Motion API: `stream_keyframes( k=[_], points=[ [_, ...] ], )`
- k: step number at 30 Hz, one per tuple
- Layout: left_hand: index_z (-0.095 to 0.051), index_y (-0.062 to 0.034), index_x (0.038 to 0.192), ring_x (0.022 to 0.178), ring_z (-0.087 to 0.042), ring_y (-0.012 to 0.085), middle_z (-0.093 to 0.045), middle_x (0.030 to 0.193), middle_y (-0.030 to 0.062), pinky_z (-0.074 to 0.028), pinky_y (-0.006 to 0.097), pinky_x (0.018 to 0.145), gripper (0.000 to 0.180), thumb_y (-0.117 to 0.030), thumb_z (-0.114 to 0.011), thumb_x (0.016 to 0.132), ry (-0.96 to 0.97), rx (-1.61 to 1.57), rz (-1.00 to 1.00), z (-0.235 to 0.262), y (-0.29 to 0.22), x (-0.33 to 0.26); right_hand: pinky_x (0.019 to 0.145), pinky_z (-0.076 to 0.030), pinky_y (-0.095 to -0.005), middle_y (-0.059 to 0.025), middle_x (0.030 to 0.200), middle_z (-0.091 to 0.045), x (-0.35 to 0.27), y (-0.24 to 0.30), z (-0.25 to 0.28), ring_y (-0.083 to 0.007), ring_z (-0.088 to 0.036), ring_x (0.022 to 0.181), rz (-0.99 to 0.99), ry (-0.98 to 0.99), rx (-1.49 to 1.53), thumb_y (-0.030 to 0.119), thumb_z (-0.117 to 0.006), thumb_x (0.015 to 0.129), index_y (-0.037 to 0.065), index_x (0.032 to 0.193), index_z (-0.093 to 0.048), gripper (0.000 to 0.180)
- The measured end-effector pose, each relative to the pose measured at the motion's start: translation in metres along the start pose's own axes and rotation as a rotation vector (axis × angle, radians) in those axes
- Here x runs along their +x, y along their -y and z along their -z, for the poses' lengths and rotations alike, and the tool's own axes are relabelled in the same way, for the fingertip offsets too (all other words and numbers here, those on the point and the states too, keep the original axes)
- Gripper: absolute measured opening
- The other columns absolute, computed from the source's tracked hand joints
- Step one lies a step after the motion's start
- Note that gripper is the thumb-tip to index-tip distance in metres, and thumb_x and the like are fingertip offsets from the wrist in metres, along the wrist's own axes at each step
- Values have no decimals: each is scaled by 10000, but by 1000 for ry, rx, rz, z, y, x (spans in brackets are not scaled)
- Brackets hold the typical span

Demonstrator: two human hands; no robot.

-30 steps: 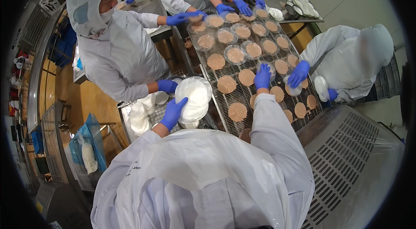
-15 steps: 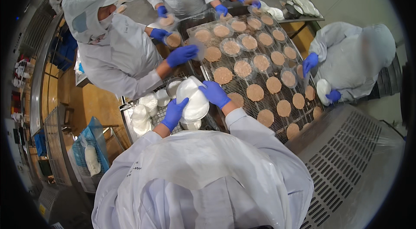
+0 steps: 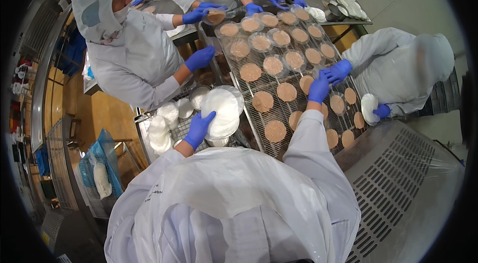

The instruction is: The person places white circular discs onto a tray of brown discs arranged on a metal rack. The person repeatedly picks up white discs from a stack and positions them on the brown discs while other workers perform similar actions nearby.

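Note:
My left hand (image 3: 200, 130) grips a stack of round white sheets (image 3: 222, 112), thumb lying on top. Stretched out over the wire conveyor belt (image 3: 269, 84), my right hand (image 3: 318, 89) has its fingers drawn together among the patties. Whatever those fingertips hold is hidden. Flat round pinkish-brown patties (image 3: 262, 102) lie in rows on the belt, several with clear round film around them. Just beyond my right fingers, and touching or nearly touching them, is the gloved hand (image 3: 338, 71) of the co-worker on the right.
A wire rack (image 3: 144, 126) at my left carries more white sheet stacks (image 3: 159, 133). One co-worker (image 3: 134, 54) stands at the left, others at the far end. The right co-worker holds white sheets (image 3: 369, 108). A slotted metal housing (image 3: 398, 188) stands at the near right.
My right hand has left the white stack and moved right over the belt. The patties have shifted toward me. The left co-worker's patty has moved up and right; the right co-worker's hand reaches in.

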State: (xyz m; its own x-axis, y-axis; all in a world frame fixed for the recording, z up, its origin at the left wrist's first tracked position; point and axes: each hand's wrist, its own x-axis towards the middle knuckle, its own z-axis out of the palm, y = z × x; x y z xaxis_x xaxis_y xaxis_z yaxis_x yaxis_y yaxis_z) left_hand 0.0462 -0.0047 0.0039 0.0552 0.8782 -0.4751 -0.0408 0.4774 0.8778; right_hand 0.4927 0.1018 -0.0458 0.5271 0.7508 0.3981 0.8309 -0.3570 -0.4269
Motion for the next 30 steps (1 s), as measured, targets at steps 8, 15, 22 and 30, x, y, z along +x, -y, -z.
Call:
stream_keyframes(
  k=[8, 15, 22, 30],
  points=[
    [-544, 76, 1054, 830, -587, 166, -611, 961, 115, -465, 277, 743, 454, -273, -652, 784, -17, 72, -28, -6, -14, -1, 893, -394, -395, -219, 1123, -518, -64, 40, -40, -337, -495, 1061, 284, 468, -47, 165, -498, 813, 6, 1082, -529, 314],
    [-544, 76, 1056, 853, -583, 165, -609, 975, 119, -462, 282, 761, 446, -261, -653, 785, 14, -17, 16, -5, -13, 3, 768, -442, -390, -191, 986, -578, -119, 190, 30, -344, -552, 901, 226, 984, 656, 221, -569, 795, 7, 1036, -561, 323],
    [-548, 70, 1052, 833, -587, 160, -615, 954, 117, -468, 275, 738, 422, -254, -638, 797, -25, 50, -30, 0, -20, 1, 689, -456, -403, -195, 865, -603, -120, 197, 26, -351, -580, 788, 399, 788, 619, 180, -525, 810, 3, 905, -588, 211],
    [-522, 65, 1087, 874, -570, 163, -593, 991, 116, -456, 279, 761, 440, -268, -607, 812, 34, 29, -12, 4, -3, -4, 669, -477, -387, -177, 812, -624, -16, 34, 20, -314, -605, 732, 279, 296, -127, 178, -490, 818, 7, 893, -626, 231]
  ],
)
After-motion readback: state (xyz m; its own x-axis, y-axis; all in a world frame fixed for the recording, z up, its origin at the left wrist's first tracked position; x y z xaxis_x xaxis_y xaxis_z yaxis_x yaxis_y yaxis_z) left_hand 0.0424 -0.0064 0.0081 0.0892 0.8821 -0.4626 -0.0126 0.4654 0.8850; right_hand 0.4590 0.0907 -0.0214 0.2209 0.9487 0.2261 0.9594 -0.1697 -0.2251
